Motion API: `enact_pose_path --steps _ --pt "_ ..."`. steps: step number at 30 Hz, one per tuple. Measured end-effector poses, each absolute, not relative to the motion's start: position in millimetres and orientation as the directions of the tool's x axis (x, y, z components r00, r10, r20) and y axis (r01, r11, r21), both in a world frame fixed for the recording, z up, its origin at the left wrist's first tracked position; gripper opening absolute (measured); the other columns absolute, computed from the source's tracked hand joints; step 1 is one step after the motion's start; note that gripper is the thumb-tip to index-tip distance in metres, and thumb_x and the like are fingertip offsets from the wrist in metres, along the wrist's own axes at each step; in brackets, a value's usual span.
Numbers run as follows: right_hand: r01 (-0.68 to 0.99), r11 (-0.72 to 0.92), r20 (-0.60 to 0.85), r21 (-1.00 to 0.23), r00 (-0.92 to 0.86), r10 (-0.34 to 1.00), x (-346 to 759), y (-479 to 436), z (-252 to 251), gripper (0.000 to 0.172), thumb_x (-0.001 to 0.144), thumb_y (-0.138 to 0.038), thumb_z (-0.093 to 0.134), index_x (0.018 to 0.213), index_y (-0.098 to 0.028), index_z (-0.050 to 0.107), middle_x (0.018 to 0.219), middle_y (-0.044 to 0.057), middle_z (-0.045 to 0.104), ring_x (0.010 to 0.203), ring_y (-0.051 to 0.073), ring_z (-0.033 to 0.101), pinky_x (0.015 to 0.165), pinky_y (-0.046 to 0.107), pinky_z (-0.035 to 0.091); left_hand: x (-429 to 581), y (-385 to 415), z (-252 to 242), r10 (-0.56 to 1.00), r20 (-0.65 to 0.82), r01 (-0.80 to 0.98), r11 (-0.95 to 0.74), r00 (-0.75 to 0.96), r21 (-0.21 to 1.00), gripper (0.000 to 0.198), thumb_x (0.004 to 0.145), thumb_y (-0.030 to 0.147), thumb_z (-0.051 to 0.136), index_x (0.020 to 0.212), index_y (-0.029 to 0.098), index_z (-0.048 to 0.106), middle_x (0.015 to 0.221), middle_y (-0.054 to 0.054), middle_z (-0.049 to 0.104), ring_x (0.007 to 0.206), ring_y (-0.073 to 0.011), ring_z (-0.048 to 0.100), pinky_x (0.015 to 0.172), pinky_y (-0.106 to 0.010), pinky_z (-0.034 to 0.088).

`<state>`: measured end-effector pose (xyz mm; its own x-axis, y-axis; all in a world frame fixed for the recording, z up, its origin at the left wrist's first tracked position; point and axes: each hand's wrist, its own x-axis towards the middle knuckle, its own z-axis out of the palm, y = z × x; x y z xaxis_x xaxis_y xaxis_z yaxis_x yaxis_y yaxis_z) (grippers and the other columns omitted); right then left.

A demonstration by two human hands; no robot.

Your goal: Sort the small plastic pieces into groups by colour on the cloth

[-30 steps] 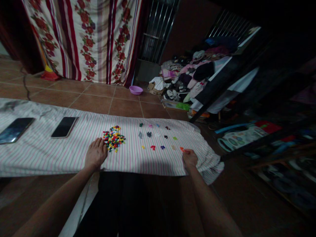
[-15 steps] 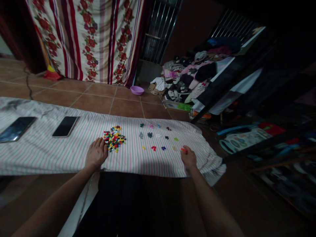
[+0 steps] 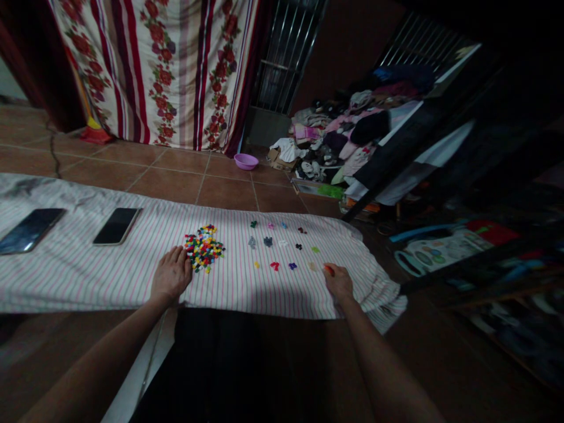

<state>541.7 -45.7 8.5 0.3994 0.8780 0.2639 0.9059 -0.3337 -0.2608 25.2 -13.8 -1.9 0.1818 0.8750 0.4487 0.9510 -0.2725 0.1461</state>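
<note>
Touching the orange pieces (image 3: 328,269), your right hand (image 3: 338,283) is well right of the mixed pile (image 3: 205,249), fingers curled in; whether they pinch a piece or only rest on it, cannot tell. Your left hand (image 3: 171,273) lies flat, fingers extended, just left of the pile, fingertips at its edge.

Risks, as judged: dragging the right hand toward the pile could knock the beige cluster (image 3: 312,266) and mix colours. A left-hand twitch could scatter the pile's edge. Tugging the striped cloth (image 3: 238,288) beneath the pile might shift every cluster.

Around: between pile and right hand, the red cluster (image 3: 274,266) and purple cluster (image 3: 292,266) stand in the way of a low sweep. Left of the pile, a phone (image 3: 117,226); beyond the pile, on the floor, a purple basin (image 3: 245,161).
</note>
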Motion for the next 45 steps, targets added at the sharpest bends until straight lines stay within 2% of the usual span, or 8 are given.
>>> enact_pose_path --steps 8,14,17,21,28,33,39,45 --pt "0.869 -0.316 0.27 -0.381 0.432 0.86 549 -45 13 0.034 0.078 -0.032 0.051 0.102 -0.018 0.07 0.094 0.009 0.067 0.092 0.022 0.059 0.088 0.033 0.046 24 -14 -4 0.869 0.459 0.942 -0.289 0.184 0.17 0.043 0.088 0.028 0.031 0.115 0.007 0.057 0.123 -0.022 0.06 0.126 -0.0312 0.048 0.104 -0.049 0.036" --pt "0.858 -0.259 0.348 -0.445 0.432 0.832 550 -43 22 0.031 0.08 -0.034 0.046 0.084 -0.017 0.071 0.092 0.009 0.068 0.093 0.022 0.059 0.089 0.033 0.045 24 -12 -6 0.866 0.464 0.932 -0.306 0.188 0.193 0.042 0.087 0.029 0.033 0.115 0.008 0.056 0.123 -0.02 0.061 0.126 -0.0309 0.048 0.104 -0.05 0.036" --pt "0.861 -0.286 0.351 -0.42 0.445 0.824 552 -37 30 0.028 0.081 -0.03 0.046 0.082 -0.017 0.07 0.089 0.008 0.068 0.089 0.021 0.059 0.088 0.032 0.045 23 -11 -9 0.854 0.478 0.935 -0.315 0.205 0.163 0.042 0.088 0.03 0.031 0.115 0.01 0.057 0.122 -0.02 0.062 0.126 -0.0307 0.049 0.103 -0.05 0.038" --pt "0.872 -0.32 0.303 -0.372 0.439 0.846 549 -18 39 0.025 0.081 -0.024 0.047 0.092 -0.018 0.069 0.091 0.007 0.067 0.089 0.019 0.058 0.087 0.028 0.043 19 -11 -12 0.834 0.491 0.931 -0.347 0.25 0.116 0.041 0.087 0.029 0.03 0.109 0.01 0.059 0.119 -0.021 0.063 0.124 -0.0319 0.05 0.101 -0.051 0.04" --pt "0.886 -0.382 0.176 -0.263 0.433 0.884 532 18 39 0.032 0.082 -0.029 0.061 0.113 -0.019 0.066 0.101 0.006 0.062 0.09 0.016 0.059 0.082 0.023 0.042 18 -11 -10 0.828 0.498 0.915 -0.375 0.257 0.151 0.037 0.084 0.03 0.035 0.11 0.017 0.058 0.115 -0.015 0.065 0.122 -0.0294 0.051 0.099 -0.05 0.041" --pt "0.882 -0.426 0.105 -0.201 0.452 0.886 522 33 40 0.027 0.086 -0.026 0.059 0.11 -0.019 0.068 0.103 0.009 0.061 0.091 0.017 0.06 0.08 0.023 0.042 17 -10 -10 0.833 0.481 0.919 -0.373 0.273 0.125 0.034 0.084 0.03 0.037 0.107 0.017 0.058 0.116 -0.015 0.064 0.122 -0.0294 0.051 0.1 -0.049 0.041" --pt "0.888 -0.416 0.136 -0.196 0.444 0.885 523 40 36 0.02 0.085 -0.017 0.056 0.098 -0.018 0.072 0.095 0.008 0.064 0.088 0.015 0.061 0.079 0.021 0.042 14 -10 -10 0.815 0.477 0.903 -0.419 0.329 0.092 0.031 0.083 0.028 0.037 0.103 0.018 0.059 0.114 -0.015 0.065 0.122 -0.0299 0.052 0.1 -0.05 0.041" --pt "0.886 -0.419 0.137 -0.199 0.448 0.883 532 34 32 0.024 0.086 -0.028 0.059 0.107 -0.02 0.069 0.103 0.008 0.062 0.09 0.015 0.061 0.078 0.022 0.042 14 -10 -9 0.814 0.478 0.903 -0.419 0.329 0.093 0.031 0.082 0.026 0.038 0.105 0.019 0.058 0.114 -0.014 0.065 0.123 -0.0305 0.05 0.101 -0.053 0.041"
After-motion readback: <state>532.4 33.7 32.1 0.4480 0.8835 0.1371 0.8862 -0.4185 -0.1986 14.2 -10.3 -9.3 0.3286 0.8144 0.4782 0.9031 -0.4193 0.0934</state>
